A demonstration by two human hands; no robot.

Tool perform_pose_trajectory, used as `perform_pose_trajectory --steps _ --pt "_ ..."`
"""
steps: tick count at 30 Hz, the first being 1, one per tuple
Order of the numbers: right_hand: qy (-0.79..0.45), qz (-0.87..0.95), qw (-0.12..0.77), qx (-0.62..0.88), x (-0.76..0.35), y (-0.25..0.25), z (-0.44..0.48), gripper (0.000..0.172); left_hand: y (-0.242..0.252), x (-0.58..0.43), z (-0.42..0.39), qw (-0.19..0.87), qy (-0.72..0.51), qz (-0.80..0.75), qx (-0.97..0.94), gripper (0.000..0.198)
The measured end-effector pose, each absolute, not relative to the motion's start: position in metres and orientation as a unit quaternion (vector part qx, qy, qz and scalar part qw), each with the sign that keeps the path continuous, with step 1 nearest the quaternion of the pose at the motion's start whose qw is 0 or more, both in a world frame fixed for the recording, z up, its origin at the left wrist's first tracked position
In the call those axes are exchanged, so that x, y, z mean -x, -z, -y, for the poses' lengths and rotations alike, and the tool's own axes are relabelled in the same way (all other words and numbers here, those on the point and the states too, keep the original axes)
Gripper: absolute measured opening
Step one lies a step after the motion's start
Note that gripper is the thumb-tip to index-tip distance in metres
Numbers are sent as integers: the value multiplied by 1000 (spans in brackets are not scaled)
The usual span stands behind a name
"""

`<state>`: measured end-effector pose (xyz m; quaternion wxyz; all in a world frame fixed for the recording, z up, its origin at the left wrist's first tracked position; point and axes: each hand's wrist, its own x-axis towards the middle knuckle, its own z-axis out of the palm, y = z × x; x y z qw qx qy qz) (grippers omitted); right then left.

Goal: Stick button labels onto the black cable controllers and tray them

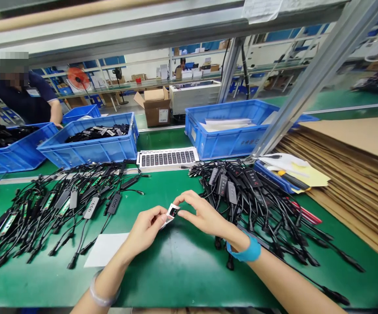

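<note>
My left hand [148, 229] pinches a small white-edged piece with a black patch, which looks like a sticker on its backing [173, 212], above the green tabletop. At its right edge is my right hand [202, 213], index finger and thumb curved and apart, the fingertips by the piece's upper corner and side. Whether they grip it is hard to make out. Beyond both hands lies a white sheet of black stickers [167, 158]. A blank white paper [105, 249] lies flat beside my left wrist.
Black cables with flat control boxes are heaped at left [74, 198] and right [231, 192]. Behind stand blue bins [94, 150], [225, 146]. Stacked cardboard [349, 174] lines the right side, below a slanting metal post [320, 69]. A co-worker [18, 100] stands far left.
</note>
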<state>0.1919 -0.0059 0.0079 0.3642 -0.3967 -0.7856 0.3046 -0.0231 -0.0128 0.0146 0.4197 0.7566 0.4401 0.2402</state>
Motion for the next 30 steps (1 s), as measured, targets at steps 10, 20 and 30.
perform_pose_trajectory --steps 10,20,30 --pt "-597 591 424 337 -180 -34 6 25 -66 37 4 625 -369 -426 -540 32" --pt "-514 486 576 409 -157 -24 5 20 -58 27 -11 259 -593 -445 -620 20" --pt "-198 669 583 417 -144 -40 20 18 -64 5 11 -58 -444 -327 -833 19"
